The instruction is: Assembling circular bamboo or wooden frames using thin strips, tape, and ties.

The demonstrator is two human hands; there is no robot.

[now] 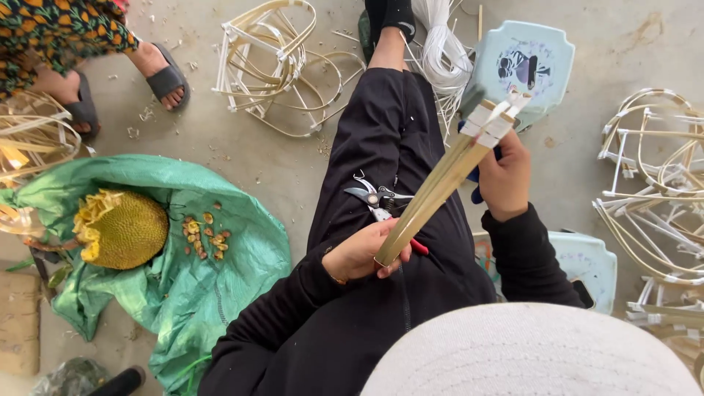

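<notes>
- Left hand [359, 253] keeps a clenched grip on the lower end of the bamboo strip bundle [433, 194].
- Right hand [506, 172] grasps its taped upper end.
- The bundle slants above the lap, over the pruning shears [378, 202].

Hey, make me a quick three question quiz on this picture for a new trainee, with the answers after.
1. Which hand grips the lower end of the bamboo strip bundle?
2. True or false: the pruning shears lie on the floor.
3. What sits on the green sheet: A) opened jackfruit, B) stool, C) sandal?

Key: 1. The left hand; the right hand holds the top. 2. False, they lie on the lap. 3. A.
</notes>
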